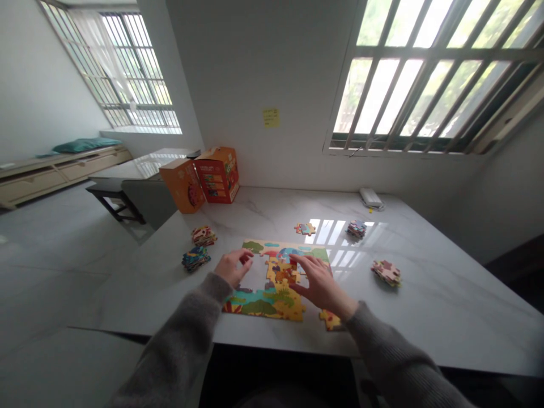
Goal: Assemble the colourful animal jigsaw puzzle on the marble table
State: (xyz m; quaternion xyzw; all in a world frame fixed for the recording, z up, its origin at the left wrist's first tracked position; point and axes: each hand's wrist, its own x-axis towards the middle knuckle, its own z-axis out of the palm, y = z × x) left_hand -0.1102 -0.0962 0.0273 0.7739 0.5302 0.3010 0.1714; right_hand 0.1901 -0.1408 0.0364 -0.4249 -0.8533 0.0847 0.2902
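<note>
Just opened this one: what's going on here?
A person in grey knitted sleeves has both bare hands at a colourful, partly assembled jigsaw puzzle on a glossy white marbled table. The left hand is by its left side, the right hand over its right side; I can't make out a piece held in either. The puzzle's left-middle area shows a gap.

Can count two hands (318,277), one part-assembled puzzle (260,307), four stacks of puzzle pieces (196,258), two orange boxes (217,175), two barred windows (393,93), one yellow note (271,118), one white device (371,198).
</note>
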